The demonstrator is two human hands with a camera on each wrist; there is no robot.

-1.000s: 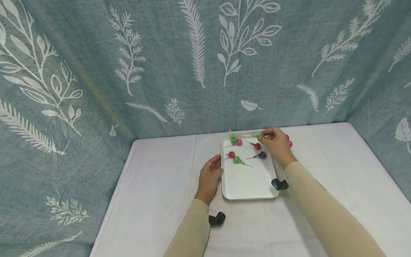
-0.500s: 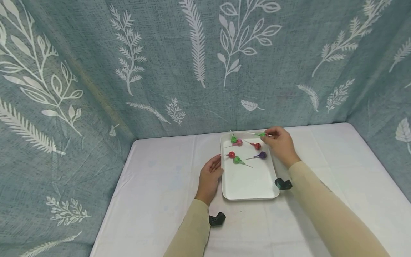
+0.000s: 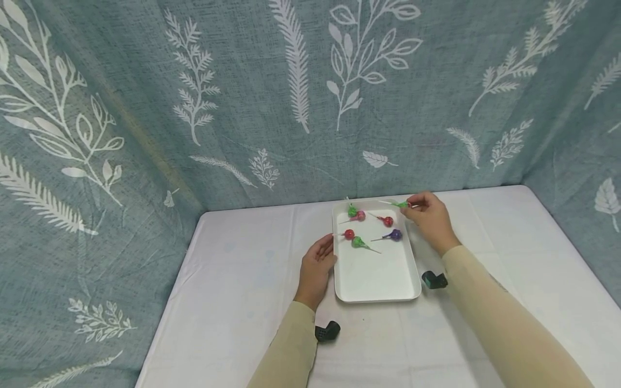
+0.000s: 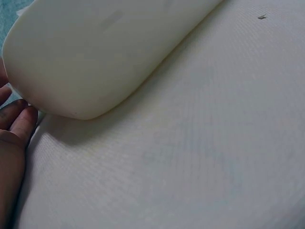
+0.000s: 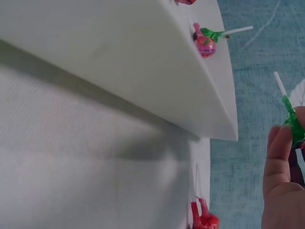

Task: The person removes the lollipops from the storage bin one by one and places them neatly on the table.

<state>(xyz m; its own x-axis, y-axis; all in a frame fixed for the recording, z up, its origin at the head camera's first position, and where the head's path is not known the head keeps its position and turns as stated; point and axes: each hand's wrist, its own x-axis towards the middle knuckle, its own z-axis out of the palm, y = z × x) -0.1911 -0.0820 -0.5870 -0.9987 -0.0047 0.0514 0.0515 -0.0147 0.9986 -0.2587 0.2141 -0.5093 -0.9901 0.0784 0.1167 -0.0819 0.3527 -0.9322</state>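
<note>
Green lollipop (image 5: 290, 109) — pinched in right hand (image 3: 432, 219), partly hidden there.

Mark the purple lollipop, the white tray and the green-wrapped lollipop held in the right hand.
Purple lollipop (image 3: 396, 235): head view, on its wrapped candy.
White tray (image 3: 378, 277): head view, on its bare floor.
Green-wrapped lollipop (image 5: 293, 123): right wrist view, on its green wrapper.
</note>
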